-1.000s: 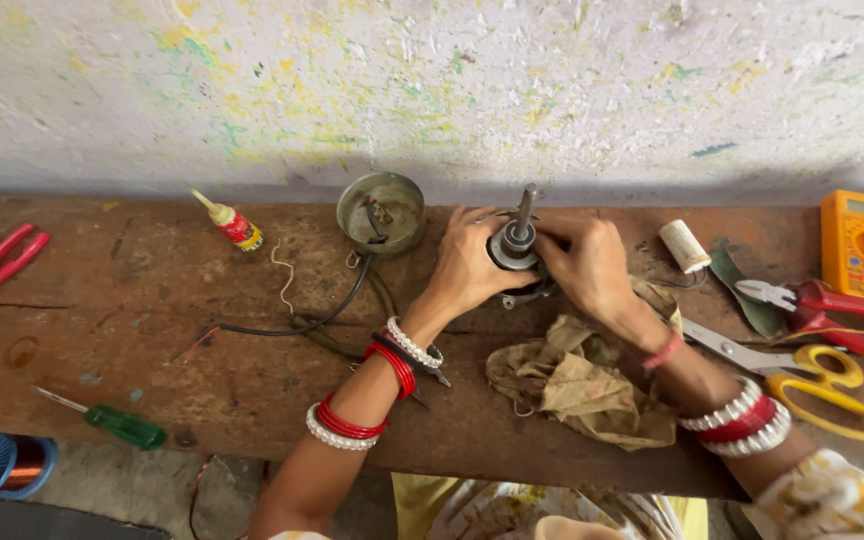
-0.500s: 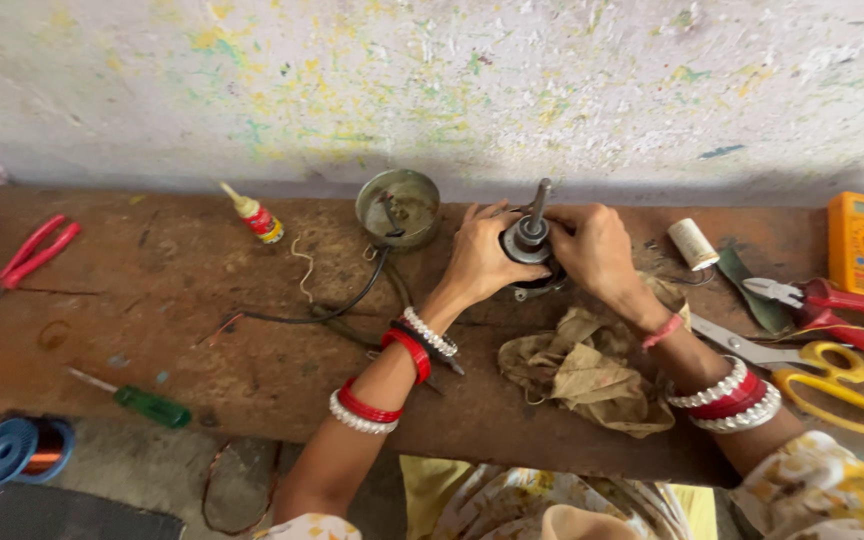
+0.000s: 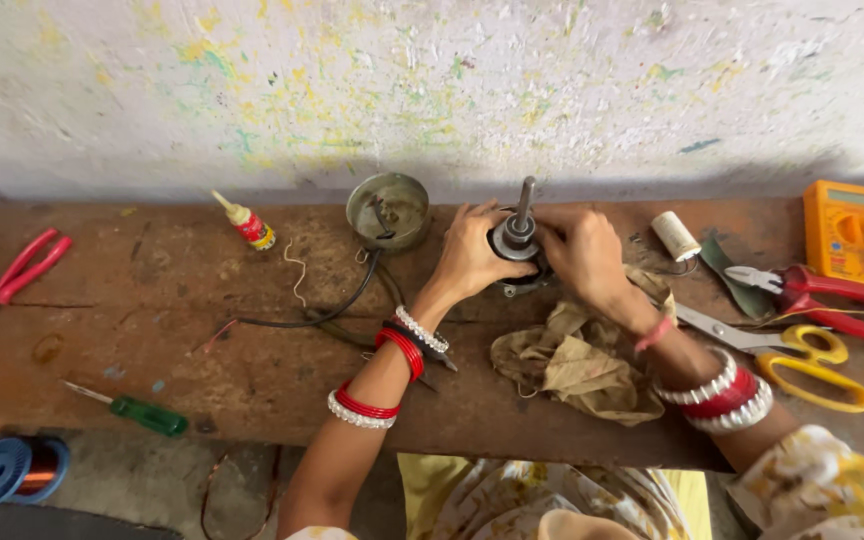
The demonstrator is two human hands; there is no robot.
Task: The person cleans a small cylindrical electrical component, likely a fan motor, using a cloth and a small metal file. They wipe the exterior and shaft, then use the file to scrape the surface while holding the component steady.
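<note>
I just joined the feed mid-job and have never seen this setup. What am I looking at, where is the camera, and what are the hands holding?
One camera, worn on the person's head, looks down at a wooden bench against a paint-flecked wall. No machine: two bare hands. The left hand and right hand grip a small round motor part with an upright shaft. Around it lie a metal cup, a crumpled rag, yellow scissors, an orange meter, red pliers, a green screwdriver and a glue bottle.

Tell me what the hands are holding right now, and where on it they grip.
Both grip the small motor: left hand and right hand wrap its round body from either side, leaving the upright shaft free.
</note>
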